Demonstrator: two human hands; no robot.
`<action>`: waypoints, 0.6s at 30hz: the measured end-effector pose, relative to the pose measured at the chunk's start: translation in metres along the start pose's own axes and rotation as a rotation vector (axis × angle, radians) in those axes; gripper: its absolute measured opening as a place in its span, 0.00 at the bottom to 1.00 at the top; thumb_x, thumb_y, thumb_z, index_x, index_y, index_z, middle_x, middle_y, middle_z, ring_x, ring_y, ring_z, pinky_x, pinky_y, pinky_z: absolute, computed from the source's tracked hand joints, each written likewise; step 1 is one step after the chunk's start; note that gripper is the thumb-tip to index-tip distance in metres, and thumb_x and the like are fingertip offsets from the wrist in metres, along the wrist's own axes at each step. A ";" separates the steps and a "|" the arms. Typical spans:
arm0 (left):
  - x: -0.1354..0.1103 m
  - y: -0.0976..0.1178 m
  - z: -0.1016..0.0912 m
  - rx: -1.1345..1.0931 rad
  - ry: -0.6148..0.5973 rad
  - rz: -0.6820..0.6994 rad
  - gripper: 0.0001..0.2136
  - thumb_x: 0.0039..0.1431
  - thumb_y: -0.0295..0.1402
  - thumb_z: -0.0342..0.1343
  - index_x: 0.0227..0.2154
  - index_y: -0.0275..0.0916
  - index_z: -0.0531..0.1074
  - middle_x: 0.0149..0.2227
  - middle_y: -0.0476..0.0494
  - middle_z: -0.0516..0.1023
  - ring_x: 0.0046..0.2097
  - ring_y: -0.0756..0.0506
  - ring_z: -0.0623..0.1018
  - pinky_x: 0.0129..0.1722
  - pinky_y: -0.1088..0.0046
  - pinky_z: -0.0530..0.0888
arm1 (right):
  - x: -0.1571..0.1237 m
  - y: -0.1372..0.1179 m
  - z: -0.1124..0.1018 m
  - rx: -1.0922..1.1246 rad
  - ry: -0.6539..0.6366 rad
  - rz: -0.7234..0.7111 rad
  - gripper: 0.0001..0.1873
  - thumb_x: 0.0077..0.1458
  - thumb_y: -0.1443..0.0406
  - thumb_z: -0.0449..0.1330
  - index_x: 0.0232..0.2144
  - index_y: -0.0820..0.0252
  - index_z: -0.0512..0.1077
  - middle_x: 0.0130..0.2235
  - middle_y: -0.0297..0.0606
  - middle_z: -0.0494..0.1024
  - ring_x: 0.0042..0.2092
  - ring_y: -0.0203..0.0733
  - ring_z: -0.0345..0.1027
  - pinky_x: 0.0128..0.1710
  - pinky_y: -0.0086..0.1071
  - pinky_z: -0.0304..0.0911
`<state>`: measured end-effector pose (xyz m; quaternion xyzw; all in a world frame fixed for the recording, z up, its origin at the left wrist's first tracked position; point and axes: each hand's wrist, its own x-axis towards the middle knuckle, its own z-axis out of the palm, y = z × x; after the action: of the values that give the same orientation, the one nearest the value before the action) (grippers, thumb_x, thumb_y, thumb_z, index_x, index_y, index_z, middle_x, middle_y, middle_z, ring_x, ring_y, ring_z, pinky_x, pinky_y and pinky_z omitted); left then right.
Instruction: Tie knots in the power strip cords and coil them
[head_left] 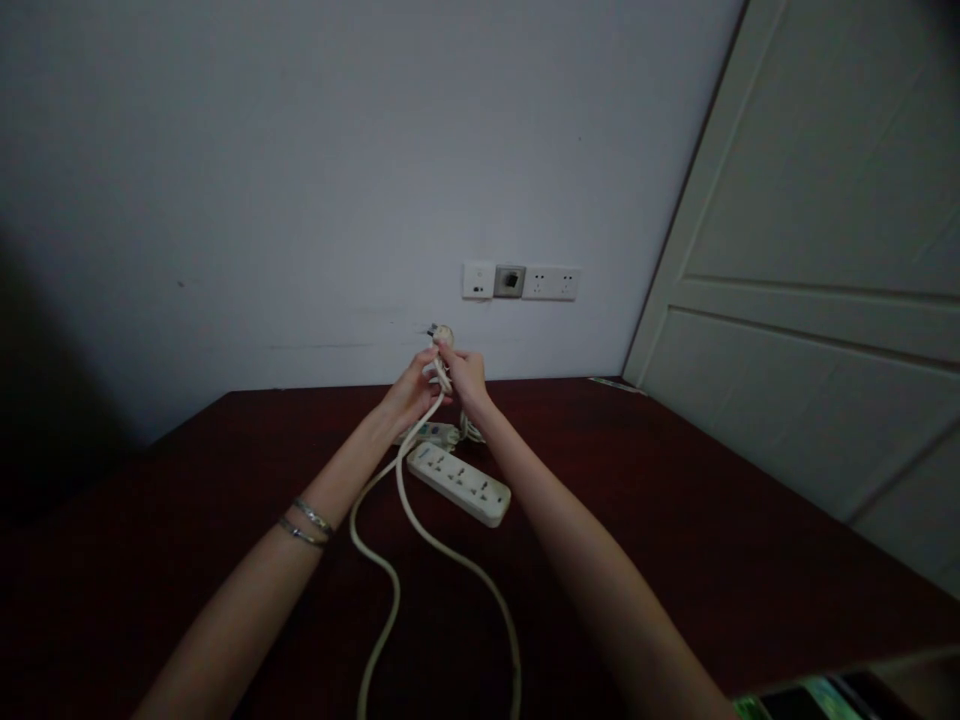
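Both my hands are raised over the dark red table point(675, 500), close together. My right hand point(466, 375) pinches a white plug point(442, 335) with its prongs pointing left. My left hand point(411, 392) is closed on the white cable point(390, 580) just below the plug. The cable loops down across the table toward me. A white power strip point(459, 483) with several sockets lies flat on the table under my hands. A second, smaller white block point(437, 433) lies just behind it, partly hidden by my wrists.
A row of white wall sockets point(521, 282) is set in the pale wall above the table's far edge. A pale door point(817, 280) stands at the right. A greenish object point(795, 698) shows at the bottom right corner. Two bracelets point(307, 523) circle my left wrist.
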<state>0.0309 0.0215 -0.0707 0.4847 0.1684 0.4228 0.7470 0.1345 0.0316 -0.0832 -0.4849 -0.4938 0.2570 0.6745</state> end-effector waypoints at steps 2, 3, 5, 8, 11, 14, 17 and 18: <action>0.000 0.001 0.001 0.055 0.022 0.028 0.12 0.51 0.36 0.55 0.38 0.39 0.66 0.25 0.51 0.71 0.20 0.52 0.72 0.18 0.75 0.74 | -0.003 0.001 0.005 0.037 0.047 0.026 0.26 0.47 0.46 0.54 0.19 0.65 0.71 0.16 0.32 0.67 0.19 0.32 0.59 0.19 0.24 0.53; 0.000 0.000 0.001 0.074 0.034 0.038 0.12 0.51 0.36 0.55 0.39 0.40 0.66 0.25 0.51 0.71 0.20 0.52 0.73 0.19 0.76 0.74 | -0.005 0.002 0.007 0.054 0.066 0.036 0.26 0.48 0.46 0.53 0.20 0.65 0.72 0.16 0.32 0.67 0.19 0.32 0.60 0.20 0.25 0.54; -0.002 0.000 0.000 0.094 0.057 0.045 0.12 0.50 0.35 0.56 0.38 0.40 0.66 0.25 0.51 0.71 0.21 0.52 0.73 0.19 0.76 0.74 | -0.007 0.005 0.012 0.072 0.084 0.050 0.27 0.49 0.46 0.52 0.23 0.65 0.73 0.17 0.33 0.68 0.20 0.33 0.61 0.21 0.24 0.55; -0.004 -0.002 -0.003 0.092 0.084 0.026 0.10 0.50 0.35 0.55 0.36 0.38 0.66 0.24 0.50 0.70 0.21 0.52 0.72 0.19 0.77 0.73 | -0.006 0.010 0.016 0.064 0.091 0.073 0.27 0.49 0.47 0.53 0.26 0.67 0.75 0.17 0.33 0.68 0.22 0.33 0.63 0.22 0.25 0.56; -0.006 -0.002 -0.005 0.064 0.096 -0.004 0.09 0.52 0.36 0.53 0.34 0.37 0.67 0.23 0.49 0.70 0.20 0.52 0.71 0.20 0.75 0.74 | -0.001 0.014 0.018 0.033 0.084 0.092 0.27 0.50 0.49 0.53 0.28 0.68 0.76 0.17 0.34 0.69 0.23 0.35 0.64 0.24 0.25 0.57; -0.008 0.001 -0.005 0.054 0.105 -0.041 0.10 0.54 0.37 0.52 0.36 0.37 0.67 0.23 0.49 0.70 0.20 0.51 0.71 0.20 0.73 0.74 | 0.006 0.015 0.018 -0.030 0.075 0.099 0.26 0.50 0.49 0.53 0.29 0.68 0.77 0.18 0.35 0.70 0.23 0.36 0.66 0.25 0.27 0.58; -0.010 0.005 -0.005 0.047 0.108 -0.066 0.12 0.55 0.38 0.50 0.38 0.37 0.68 0.22 0.48 0.69 0.20 0.50 0.71 0.18 0.74 0.73 | 0.014 0.015 0.018 -0.125 0.060 0.107 0.25 0.49 0.49 0.54 0.27 0.67 0.78 0.19 0.37 0.72 0.25 0.38 0.67 0.26 0.28 0.59; -0.010 0.007 -0.005 0.039 0.108 -0.072 0.12 0.55 0.38 0.50 0.39 0.37 0.68 0.22 0.47 0.69 0.20 0.50 0.71 0.18 0.74 0.72 | 0.016 0.014 0.018 -0.158 0.058 0.113 0.25 0.48 0.49 0.55 0.27 0.66 0.78 0.20 0.38 0.72 0.25 0.39 0.67 0.27 0.29 0.59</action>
<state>0.0183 0.0175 -0.0682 0.4693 0.2341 0.4180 0.7418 0.1261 0.0576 -0.0890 -0.5709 -0.4648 0.2407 0.6326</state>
